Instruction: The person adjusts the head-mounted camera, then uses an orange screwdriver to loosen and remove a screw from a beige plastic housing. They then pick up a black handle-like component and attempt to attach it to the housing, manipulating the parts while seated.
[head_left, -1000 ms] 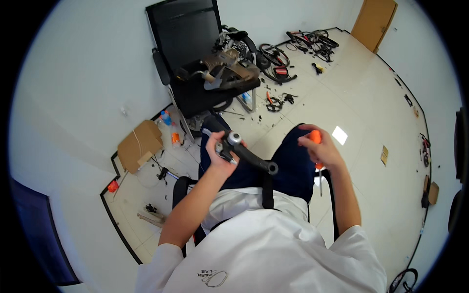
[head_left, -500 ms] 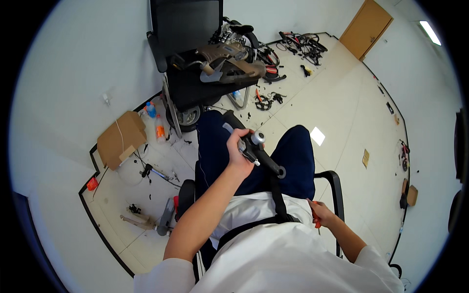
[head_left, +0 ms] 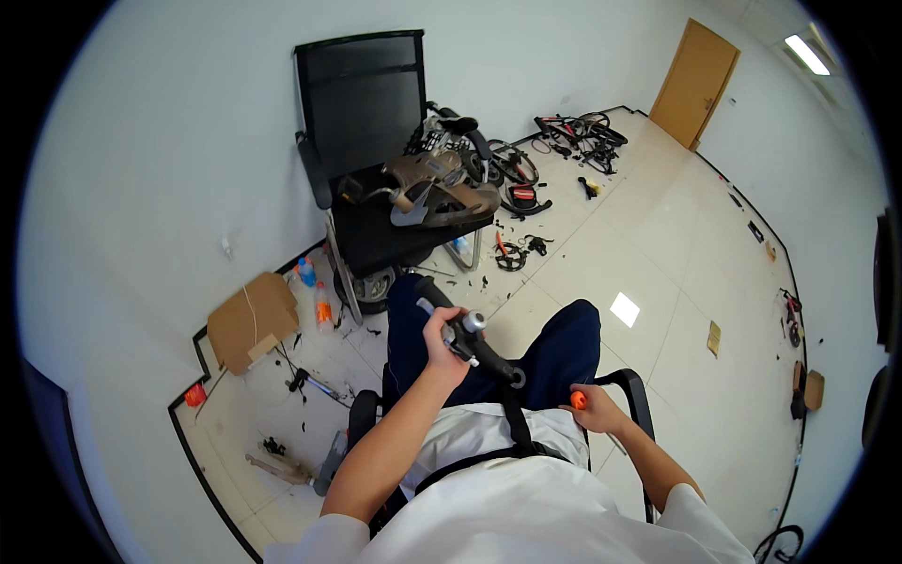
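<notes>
My left hand [head_left: 440, 340] is closed round a black handlebar piece [head_left: 495, 361] held over my lap. A silver brake lever [head_left: 427, 306] and a round silver bell-like part [head_left: 474, 321] are fitted on the bar, and its near end shows a round opening. By my right thigh, my right hand [head_left: 605, 414] is closed on an orange-handled screwdriver [head_left: 579, 400]. Its handle end faces up, and a thin shaft shows below the hand. My fingers partly hide both things.
A black chair [head_left: 362, 117] ahead carries brown and grey scooter-like body panels [head_left: 442, 193]. Bicycle parts [head_left: 583, 136] lie along the far wall. On the left are a cardboard box [head_left: 246, 324] and an orange-labelled bottle [head_left: 323, 305]. My chair's armrest [head_left: 639, 399] is beside my right arm.
My right hand has come up and inward with the screwdriver, whose handle end now shows. My left hand keeps its grip on the handlebar. The view has tilted upward.
</notes>
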Tool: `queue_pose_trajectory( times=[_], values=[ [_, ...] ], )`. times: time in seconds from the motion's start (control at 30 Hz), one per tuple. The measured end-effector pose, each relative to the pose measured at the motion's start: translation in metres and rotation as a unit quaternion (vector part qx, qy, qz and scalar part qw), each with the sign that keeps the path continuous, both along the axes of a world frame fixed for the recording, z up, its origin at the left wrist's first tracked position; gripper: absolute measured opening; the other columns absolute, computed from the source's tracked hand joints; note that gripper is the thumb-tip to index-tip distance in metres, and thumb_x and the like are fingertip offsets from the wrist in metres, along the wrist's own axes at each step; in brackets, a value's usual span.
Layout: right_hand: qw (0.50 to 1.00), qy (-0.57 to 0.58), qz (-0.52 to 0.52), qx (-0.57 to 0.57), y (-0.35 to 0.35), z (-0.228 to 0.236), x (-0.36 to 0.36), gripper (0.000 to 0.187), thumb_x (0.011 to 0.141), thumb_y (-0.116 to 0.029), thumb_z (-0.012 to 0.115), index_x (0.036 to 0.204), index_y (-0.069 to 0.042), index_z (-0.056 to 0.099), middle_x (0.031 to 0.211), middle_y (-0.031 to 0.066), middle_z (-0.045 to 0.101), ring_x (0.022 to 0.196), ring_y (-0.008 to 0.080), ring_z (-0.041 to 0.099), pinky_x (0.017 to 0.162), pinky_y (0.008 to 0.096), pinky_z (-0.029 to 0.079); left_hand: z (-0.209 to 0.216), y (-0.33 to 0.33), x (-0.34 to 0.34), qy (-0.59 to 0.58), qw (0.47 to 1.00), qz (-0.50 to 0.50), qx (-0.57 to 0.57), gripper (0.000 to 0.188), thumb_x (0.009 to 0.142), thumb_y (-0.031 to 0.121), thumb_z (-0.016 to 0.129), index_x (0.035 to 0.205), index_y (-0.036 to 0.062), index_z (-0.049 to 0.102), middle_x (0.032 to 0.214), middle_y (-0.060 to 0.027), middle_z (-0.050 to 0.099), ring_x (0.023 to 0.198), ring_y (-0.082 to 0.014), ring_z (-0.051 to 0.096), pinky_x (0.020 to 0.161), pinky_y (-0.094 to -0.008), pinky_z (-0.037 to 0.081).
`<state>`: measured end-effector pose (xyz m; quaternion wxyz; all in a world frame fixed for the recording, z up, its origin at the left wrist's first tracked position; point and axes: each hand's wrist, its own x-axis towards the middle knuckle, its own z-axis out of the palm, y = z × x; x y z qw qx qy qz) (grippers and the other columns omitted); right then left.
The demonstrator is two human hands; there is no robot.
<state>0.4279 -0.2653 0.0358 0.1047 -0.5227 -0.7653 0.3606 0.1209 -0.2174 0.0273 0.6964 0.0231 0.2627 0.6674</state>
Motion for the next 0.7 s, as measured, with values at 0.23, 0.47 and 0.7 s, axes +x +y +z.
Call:
queue_pose_trajectory(
  times=[0.23,0.47,0.7],
  values=[
    [0.996,0.054,-0.072,0.010,0.037,0.079,0.013,0.026,0.081,-0.026,0.075,0.081,-0.001,0.068,0.069,0.0104,0.064,0.063,0.0185,0.061,0.060,0.0334,0.049,0.006,-0.011,0.030,0.016,0.999,-0.025,0.045,0.031,0.076,0.030,0.058,0.091,0.0032,0.059,0.084,-0.0133,0.062,0.079,-0.0322,0.061,0.078,-0.0418,0.051],
    [0.970,0.221,0.064,0.074,0.078,0.093,-0.058,0.034,0.076,-0.027,0.082,0.075,0.000,0.061,0.059,0.0033,0.053,0.055,0.0114,0.048,0.054,0.0294,0.043,0.018,0.005,0.061,0.072,0.988,-0.030,0.131,0.034,0.077,0.029,0.055,0.098,0.0021,0.057,0.088,-0.0160,0.060,0.084,-0.0293,0.061,0.081,-0.0398,0.051],
    [0.957,0.247,0.094,0.122,0.078,0.074,-0.098,0.043,0.072,-0.033,0.085,0.079,0.001,0.060,0.064,0.0124,0.057,0.057,0.0220,0.048,0.058,0.0341,0.044,0.032,0.003,0.061,-0.047,0.997,0.035,0.050,0.036,0.076,0.037,0.057,0.095,0.0065,0.058,0.083,-0.0117,0.063,0.079,-0.0298,0.063,0.073,-0.0384,0.052]
  ],
)
